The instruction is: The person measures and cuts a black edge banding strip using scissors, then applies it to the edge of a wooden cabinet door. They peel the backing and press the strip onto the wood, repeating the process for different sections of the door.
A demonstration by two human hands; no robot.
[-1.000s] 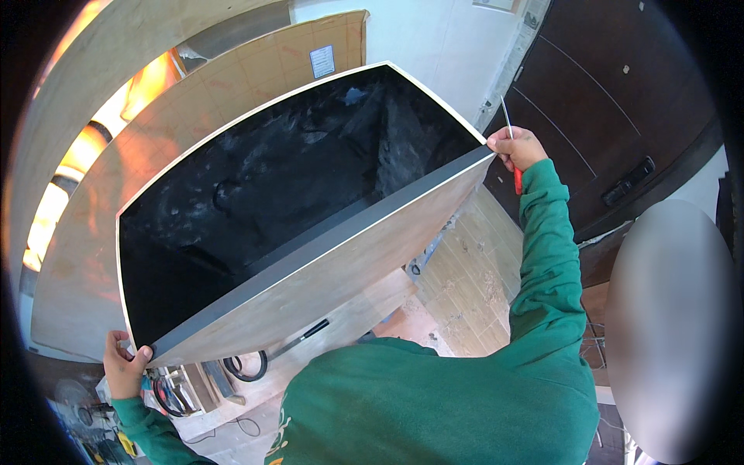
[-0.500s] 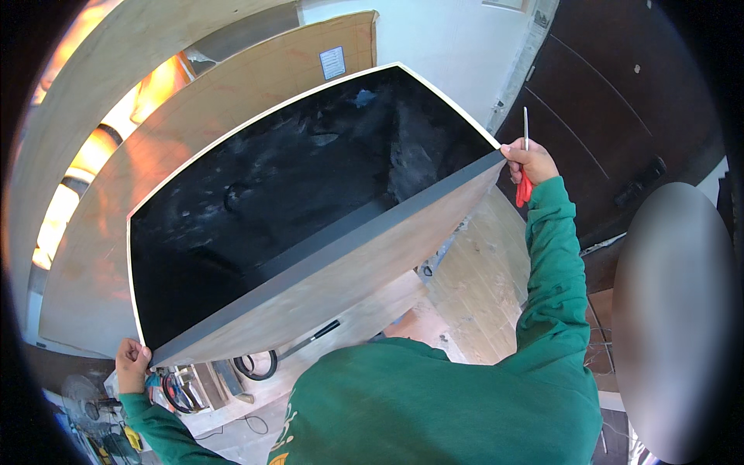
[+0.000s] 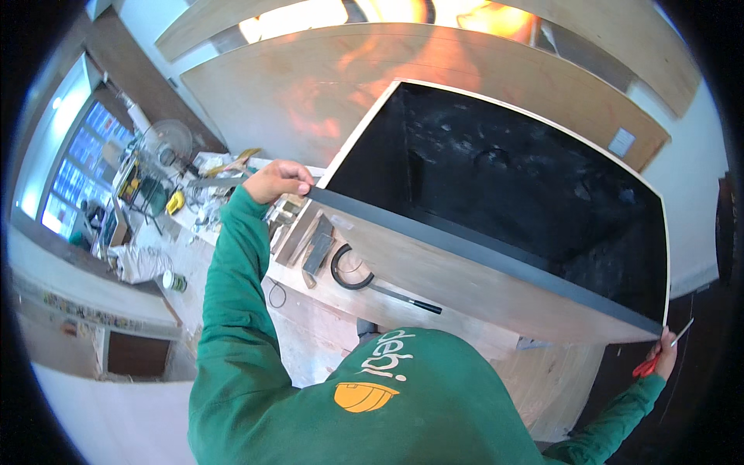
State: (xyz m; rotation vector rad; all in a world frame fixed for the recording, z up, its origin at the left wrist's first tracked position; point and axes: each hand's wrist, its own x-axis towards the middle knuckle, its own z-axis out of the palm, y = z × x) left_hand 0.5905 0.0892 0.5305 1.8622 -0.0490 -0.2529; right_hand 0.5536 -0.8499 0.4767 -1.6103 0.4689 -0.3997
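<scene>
A big open box (image 3: 434, 270) with pale wooden walls and a black inside stands in front of me. Along its near rim lies a dark grey strip (image 3: 480, 259); the other rims are pale. At the strip's left end, by the box corner, my left hand (image 3: 275, 182) is closed with thumb and fingers pinching it. My right hand (image 3: 664, 358) is at the far right corner, its fingers closed at the strip's other end. That hand also holds what look like red-handled scissors (image 3: 645, 367), the metal blade pointing up and outward.
Below the box, a black-handled tool (image 3: 425, 307), a black ring-shaped coil (image 3: 339, 271) and wooden pieces (image 3: 316, 252) lie on a pale bench. Left are a fan (image 3: 167, 143), a small can (image 3: 174, 281) and clutter. A large board (image 3: 256, 93) stands behind.
My view has turned left, so the box sits further right in the picture and the cluttered left side shows. Both hands remain at the two ends of the strip.
</scene>
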